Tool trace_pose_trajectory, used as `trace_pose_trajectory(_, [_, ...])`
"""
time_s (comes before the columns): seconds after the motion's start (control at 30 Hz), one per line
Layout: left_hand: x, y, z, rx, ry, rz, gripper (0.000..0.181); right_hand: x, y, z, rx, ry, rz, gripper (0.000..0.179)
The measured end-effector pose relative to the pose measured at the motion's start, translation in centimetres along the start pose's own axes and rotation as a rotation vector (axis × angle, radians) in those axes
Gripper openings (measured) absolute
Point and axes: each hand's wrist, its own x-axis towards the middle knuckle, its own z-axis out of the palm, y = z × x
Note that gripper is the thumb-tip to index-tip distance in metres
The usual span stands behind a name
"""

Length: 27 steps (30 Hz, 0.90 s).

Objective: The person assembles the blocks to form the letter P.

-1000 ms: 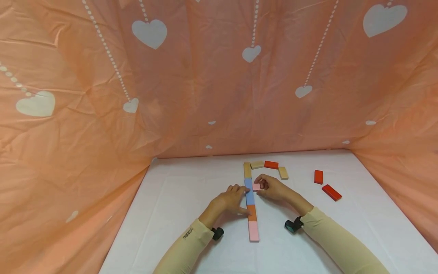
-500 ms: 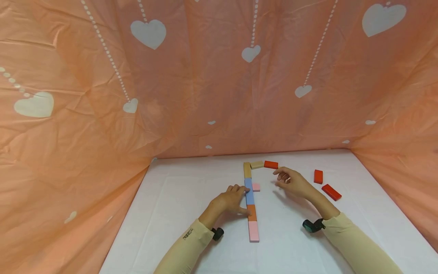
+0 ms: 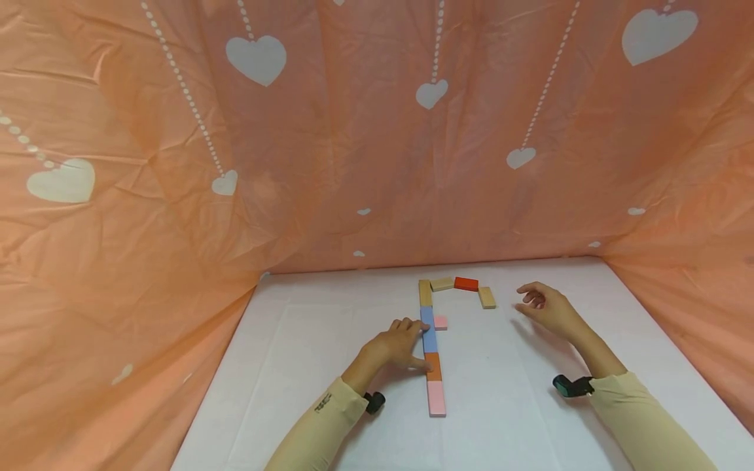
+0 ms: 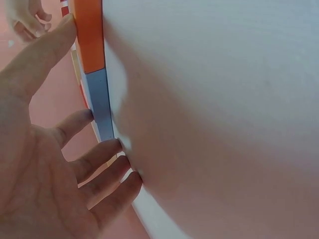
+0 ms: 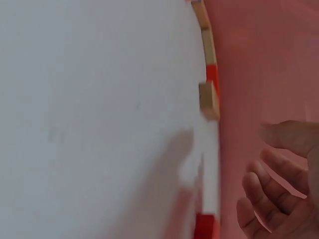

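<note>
My left hand (image 3: pixel 400 343) rests beside a straight column of blocks, fingers spread. In the left wrist view its thumb touches the orange block (image 4: pixel 90 42) and its index finger the blue stretch (image 4: pixel 99 97). A pink block (image 3: pixel 436 399) ends the column at the near side, and a wooden block (image 3: pixel 425 293) at the far side. Against the blue stretch's right side lies a small pink block (image 3: pixel 440 323). Holding nothing, my right hand (image 3: pixel 550 311) hovers over the right part of the table with loosely bent fingers. A red block (image 5: pixel 204 226) shows near it in the right wrist view.
From the column's far end, a pale wooden block (image 3: pixel 442 284), a red block (image 3: pixel 466 284) and another wooden block (image 3: pixel 487 297) curve right. The white-covered table (image 3: pixel 330 294) meets an orange curtain (image 3: pixel 377 163) with white hearts at its back and sides.
My right hand has let go of the small pink block and moved right, now covering the two loose red blocks in the head view. My left hand has stayed put.
</note>
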Motion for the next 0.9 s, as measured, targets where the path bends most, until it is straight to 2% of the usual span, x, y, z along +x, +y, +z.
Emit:
trace_pose_trajectory(0.4, [-0.2, 0.2, -0.2, -0.007, 0.001, -0.007, 0.091, -1.0, 2.4, -1.6, -0.055, 0.111, 0.144, 0.045])
trace_pose_trajectory(0.53, [-0.4, 0.2, -0.3, -0.010, -0.004, -0.005, 0.091, -1.2, 2.8, -1.7, -0.069, 0.100, 0.219, 0.053])
trace_pose_trajectory(0.9, [-0.4, 0.3, -0.3, -0.010, -0.002, 0.002, 0.090, -1.3, 3.2, -2.2, -0.086, 0.004, 0.415, 0.075])
